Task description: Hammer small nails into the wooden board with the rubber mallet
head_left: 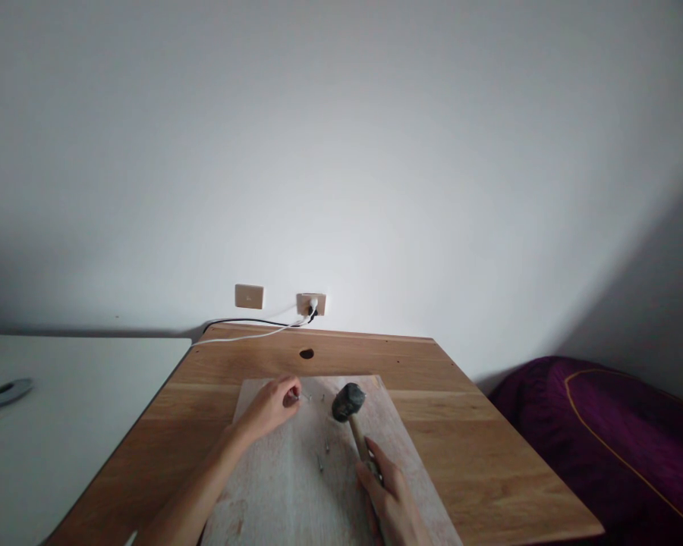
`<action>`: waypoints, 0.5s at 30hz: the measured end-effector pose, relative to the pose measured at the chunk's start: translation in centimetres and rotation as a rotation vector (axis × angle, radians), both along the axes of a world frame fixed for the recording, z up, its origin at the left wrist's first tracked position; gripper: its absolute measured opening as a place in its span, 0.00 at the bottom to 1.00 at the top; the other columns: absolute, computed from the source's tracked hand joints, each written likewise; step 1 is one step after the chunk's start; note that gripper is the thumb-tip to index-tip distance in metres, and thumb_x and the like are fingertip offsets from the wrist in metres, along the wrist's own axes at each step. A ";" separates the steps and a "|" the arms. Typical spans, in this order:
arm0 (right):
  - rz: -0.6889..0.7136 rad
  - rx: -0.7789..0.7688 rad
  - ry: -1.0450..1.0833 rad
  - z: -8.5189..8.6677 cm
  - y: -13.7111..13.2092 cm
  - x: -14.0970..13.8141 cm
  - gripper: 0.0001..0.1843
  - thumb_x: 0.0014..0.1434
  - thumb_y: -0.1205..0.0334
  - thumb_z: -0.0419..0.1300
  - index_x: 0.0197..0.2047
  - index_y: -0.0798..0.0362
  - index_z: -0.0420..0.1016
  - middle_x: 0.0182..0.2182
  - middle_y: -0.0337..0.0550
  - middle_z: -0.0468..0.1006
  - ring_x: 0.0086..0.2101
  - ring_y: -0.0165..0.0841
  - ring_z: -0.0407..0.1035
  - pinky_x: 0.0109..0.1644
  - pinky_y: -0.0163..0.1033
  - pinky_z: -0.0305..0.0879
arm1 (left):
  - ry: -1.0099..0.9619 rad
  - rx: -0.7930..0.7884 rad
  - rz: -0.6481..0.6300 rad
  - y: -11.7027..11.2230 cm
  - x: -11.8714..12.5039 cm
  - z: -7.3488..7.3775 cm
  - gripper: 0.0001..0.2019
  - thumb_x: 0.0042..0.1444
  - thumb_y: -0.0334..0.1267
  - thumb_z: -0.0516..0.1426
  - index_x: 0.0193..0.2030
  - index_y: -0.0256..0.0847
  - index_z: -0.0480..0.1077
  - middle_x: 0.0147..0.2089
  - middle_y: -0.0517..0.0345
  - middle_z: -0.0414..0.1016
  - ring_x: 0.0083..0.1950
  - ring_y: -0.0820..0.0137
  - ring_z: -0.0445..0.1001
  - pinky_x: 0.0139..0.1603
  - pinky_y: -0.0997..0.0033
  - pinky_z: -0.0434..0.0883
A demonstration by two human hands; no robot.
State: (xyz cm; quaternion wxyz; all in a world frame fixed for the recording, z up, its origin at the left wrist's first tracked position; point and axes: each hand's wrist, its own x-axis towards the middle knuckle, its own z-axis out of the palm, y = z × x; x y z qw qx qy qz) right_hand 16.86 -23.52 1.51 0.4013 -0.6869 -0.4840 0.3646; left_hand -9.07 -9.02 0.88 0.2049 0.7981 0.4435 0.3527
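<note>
Closest to me, my right hand [395,497] is clamped round the handle of a mallet [357,434], its head over the board [273,478]. My left hand [273,403] pinches a small nail [297,396] there, near other nails [320,462]. I seem to be positioning it; next calls for steadiness, then a careful tap.

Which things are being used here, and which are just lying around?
Being used:
- mallet, in the right hand
- small nails, it seems
- board under them

Just around:
- white cable
- black cable
- grey round thing
- purple cloth
</note>
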 end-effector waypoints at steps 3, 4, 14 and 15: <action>0.003 -0.003 0.001 -0.1 0.0 -0.1 0.36 0.59 0.38 0.61 0.62 0.54 0.76 0.42 0.48 0.84 0.45 0.45 0.79 0.43 0.41 0.74 | 0.010 0.002 0.003 0.0 0.0 -0.1 0.04 0.54 0.30 0.58 0.35 0.42 0.69 0.35 0.60 0.75 0.37 0.69 0.72 0.40 0.73 0.65; 0.003 -0.011 0.007 -0.1 0.0 -0.1 0.37 0.59 0.38 0.60 0.62 0.54 0.75 0.41 0.48 0.84 0.43 0.44 0.79 0.41 0.41 0.74 | 0.010 0.005 0.003 0.0 0.0 -0.2 0.03 0.55 0.31 0.58 0.35 0.42 0.69 0.35 0.60 0.75 0.36 0.69 0.72 0.40 0.73 0.65; 0.039 -0.115 0.036 0.1 -0.1 -0.1 0.44 0.59 0.30 0.57 0.68 0.53 0.69 0.37 0.47 0.83 0.30 0.39 0.77 0.30 0.39 0.70 | -0.031 -0.015 -0.012 -0.2 0.0 0.5 0.02 0.58 0.35 0.59 0.34 0.42 0.73 0.36 0.56 0.78 0.39 0.66 0.75 0.43 0.70 0.67; 0.045 -0.120 0.033 0.2 -0.2 -0.1 0.45 0.58 0.29 0.57 0.68 0.53 0.69 0.36 0.47 0.83 0.29 0.38 0.77 0.30 0.38 0.69 | -0.043 -0.025 -0.007 -0.2 0.0 0.5 0.01 0.57 0.35 0.59 0.35 0.42 0.73 0.36 0.56 0.79 0.39 0.66 0.75 0.43 0.70 0.67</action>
